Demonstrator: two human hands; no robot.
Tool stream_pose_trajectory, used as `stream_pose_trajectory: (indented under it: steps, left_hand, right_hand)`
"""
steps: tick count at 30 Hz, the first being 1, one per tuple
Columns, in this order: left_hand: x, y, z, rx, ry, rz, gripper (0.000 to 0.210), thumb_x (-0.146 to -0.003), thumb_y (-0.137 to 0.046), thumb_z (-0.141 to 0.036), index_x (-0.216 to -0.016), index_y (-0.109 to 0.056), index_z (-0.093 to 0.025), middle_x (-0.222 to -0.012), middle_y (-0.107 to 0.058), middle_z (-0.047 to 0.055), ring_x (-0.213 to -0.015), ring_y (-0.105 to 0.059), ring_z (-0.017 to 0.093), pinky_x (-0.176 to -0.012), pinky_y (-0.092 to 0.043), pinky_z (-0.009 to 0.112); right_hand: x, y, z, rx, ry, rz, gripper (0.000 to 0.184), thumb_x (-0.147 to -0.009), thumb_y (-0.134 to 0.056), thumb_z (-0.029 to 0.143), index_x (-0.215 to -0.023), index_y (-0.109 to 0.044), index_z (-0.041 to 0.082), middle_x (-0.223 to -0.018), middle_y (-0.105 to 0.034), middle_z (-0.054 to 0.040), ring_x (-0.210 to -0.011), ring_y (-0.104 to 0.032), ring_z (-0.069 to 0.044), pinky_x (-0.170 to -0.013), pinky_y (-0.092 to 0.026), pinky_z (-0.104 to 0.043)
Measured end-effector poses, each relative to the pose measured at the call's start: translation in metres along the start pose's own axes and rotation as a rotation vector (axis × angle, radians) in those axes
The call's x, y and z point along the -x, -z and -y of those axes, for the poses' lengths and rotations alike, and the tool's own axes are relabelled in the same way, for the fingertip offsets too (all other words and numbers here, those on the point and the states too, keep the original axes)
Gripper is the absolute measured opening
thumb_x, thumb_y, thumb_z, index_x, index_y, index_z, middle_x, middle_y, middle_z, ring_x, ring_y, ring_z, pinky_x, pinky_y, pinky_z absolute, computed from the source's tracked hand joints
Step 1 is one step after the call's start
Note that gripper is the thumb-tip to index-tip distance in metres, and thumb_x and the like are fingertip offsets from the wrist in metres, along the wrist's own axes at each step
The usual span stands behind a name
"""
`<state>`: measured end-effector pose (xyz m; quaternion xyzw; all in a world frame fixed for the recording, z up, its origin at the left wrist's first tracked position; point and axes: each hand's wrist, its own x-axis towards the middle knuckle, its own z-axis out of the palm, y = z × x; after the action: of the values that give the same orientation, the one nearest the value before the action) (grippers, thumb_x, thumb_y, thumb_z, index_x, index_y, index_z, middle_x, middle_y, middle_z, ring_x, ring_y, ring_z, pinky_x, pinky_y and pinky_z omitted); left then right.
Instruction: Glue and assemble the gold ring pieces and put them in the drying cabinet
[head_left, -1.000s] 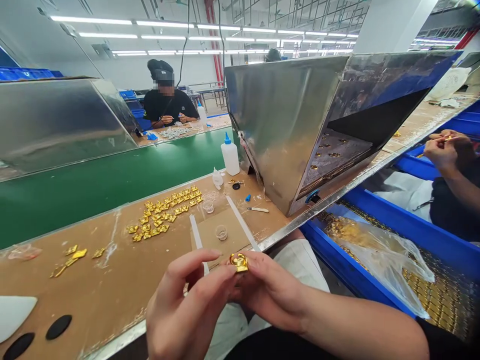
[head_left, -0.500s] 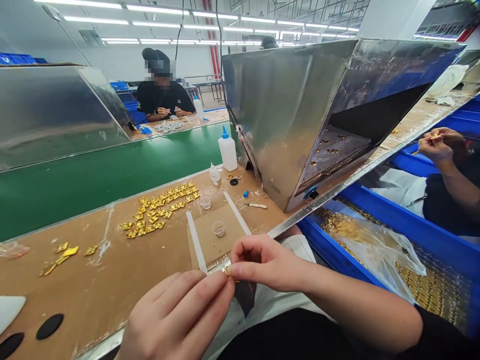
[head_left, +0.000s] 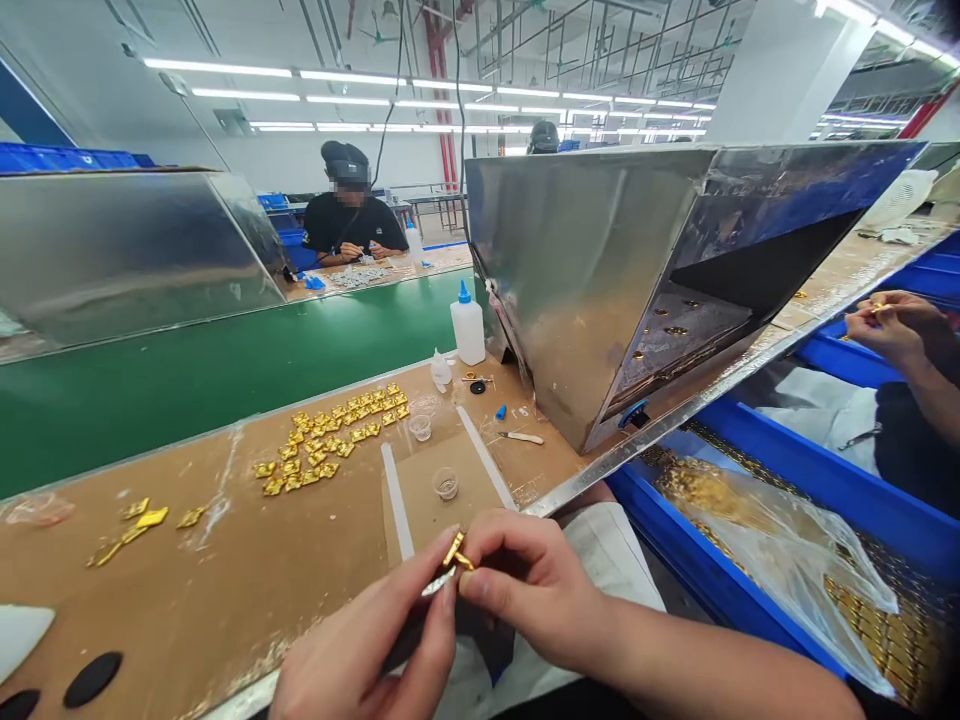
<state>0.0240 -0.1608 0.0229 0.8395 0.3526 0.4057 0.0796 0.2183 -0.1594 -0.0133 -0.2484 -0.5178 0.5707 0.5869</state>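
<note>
Gold metal piece (head_left: 454, 548): gripped between both hands' fingertips.
Left hand (head_left: 367, 635): thumb and finger closed on it, a silvery strip (head_left: 438, 582) between.
Right hand (head_left: 536, 590): thumb and forefinger pinching its right side.
Clear cup (head_left: 445, 484): just beyond the hands, on cardboard (head_left: 417, 478).
Small gold pieces (head_left: 331, 424): clustered beyond the left hand.

Texts, labels, numbers: none legible. Dark cap (head_left: 343, 159), co-worker (head_left: 351, 226) opposite: pale marking on front, too small to read.
</note>
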Motion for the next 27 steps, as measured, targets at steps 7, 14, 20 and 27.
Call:
stream_pose_trajectory:
  steps: [7, 14, 20, 27]
  left_hand:
    - [0.000, 0.001, -0.014, 0.110, 0.105, 0.026, 0.034, -0.106, -0.066, -0.025, -0.139, -0.068, -0.031, -0.125, -0.081, 0.000, -0.092, -0.082, 0.014, -0.083, -0.065, 0.017]
    - [-0.005, -0.003, -0.022, 0.172, 0.169, -0.012, 0.027, -0.104, -0.066, -0.023, -0.129, -0.073, -0.032, -0.115, -0.084, -0.004, -0.087, -0.081, 0.011, -0.082, -0.063, 0.015]
    - [-0.005, -0.004, -0.027, 0.190, 0.225, -0.026, 0.028, -0.102, -0.070, -0.026, -0.127, -0.074, -0.037, -0.115, -0.083, -0.009, -0.092, -0.080, 0.008, -0.087, -0.060, 0.013]
    - [-0.003, -0.001, -0.028, 0.233, 0.296, -0.014, 0.025, -0.103, -0.070, -0.028, -0.123, -0.075, -0.042, -0.108, -0.083, -0.012, -0.081, -0.078, 0.007, -0.075, -0.059, 0.012]
  right_hand:
    - [0.008, 0.005, 0.005, -0.005, -0.102, -0.008, 0.027, -0.092, -0.084, 0.038, -0.093, -0.068, 0.016, -0.078, -0.063, 0.0013, -0.060, -0.054, -0.007, -0.055, -0.046, -0.018]
    - [0.008, 0.007, 0.008, 0.013, -0.082, 0.006, 0.030, -0.096, -0.079, 0.045, -0.094, -0.070, 0.017, -0.075, -0.065, 0.0009, -0.056, -0.057, -0.008, -0.053, -0.050, -0.020]
    - [0.010, 0.006, 0.010, 0.019, -0.010, -0.005, 0.017, -0.098, -0.077, 0.031, -0.090, -0.073, 0.017, -0.081, -0.063, 0.0016, -0.059, -0.051, -0.004, -0.053, -0.041, -0.016]
    - [0.011, 0.004, 0.011, -0.084, -0.162, 0.033, 0.027, -0.100, -0.075, 0.042, -0.089, -0.065, 0.019, -0.066, -0.059, 0.0043, -0.054, -0.054, -0.008, -0.055, -0.046, -0.020]
